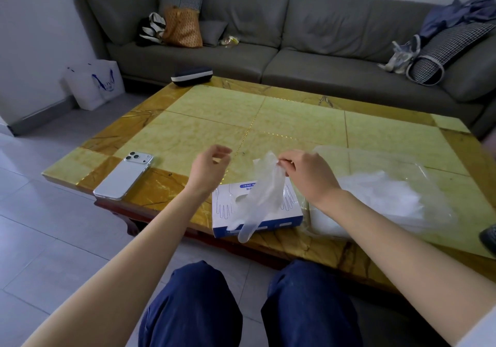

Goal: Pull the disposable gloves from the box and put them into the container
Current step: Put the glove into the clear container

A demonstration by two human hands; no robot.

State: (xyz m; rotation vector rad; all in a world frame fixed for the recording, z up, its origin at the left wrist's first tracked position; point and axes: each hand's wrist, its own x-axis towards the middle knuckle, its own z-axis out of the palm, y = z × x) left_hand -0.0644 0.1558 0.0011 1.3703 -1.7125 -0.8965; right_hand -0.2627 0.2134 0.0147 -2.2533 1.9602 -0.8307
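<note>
Right hand (306, 175): raised above the glove box, thumb and forefinger pinched on the cuff end of one clear glove (264, 193); remaining fingers (291, 168) curled in.
Glove in grip: hangs limp from the pinch, draped down over the top and front face of the box; its finger end dangles past the near edge of the worktop. Lower part looks close to the box slot; cannot tell whether it is fully free.
Left hand (209, 168): lifted beside the glove, apart from it, fingers loosely curled and part open, holding nothing.
Glove box (225, 212): white and blue carton with hand outlines printed on top, lying flat at the near edge of the worktop, between the two forearms.
Container (381, 175): clear, shallow, just right of the box, under the right forearm; crumpled clear gloves (386, 196) already lie inside.
Worktop (295, 121): yellow-green stone panels with amber border.
Phone (124, 176): white, camera side up, near the left edge, well apart from the box.
Case (192, 75): dark with white rim, at the far left corner.
Sofa (268, 32): grey, behind the worktop, bags and cushions on it.
Person: seated, knees in blue trousers (193, 309) below the worktop edge.
</note>
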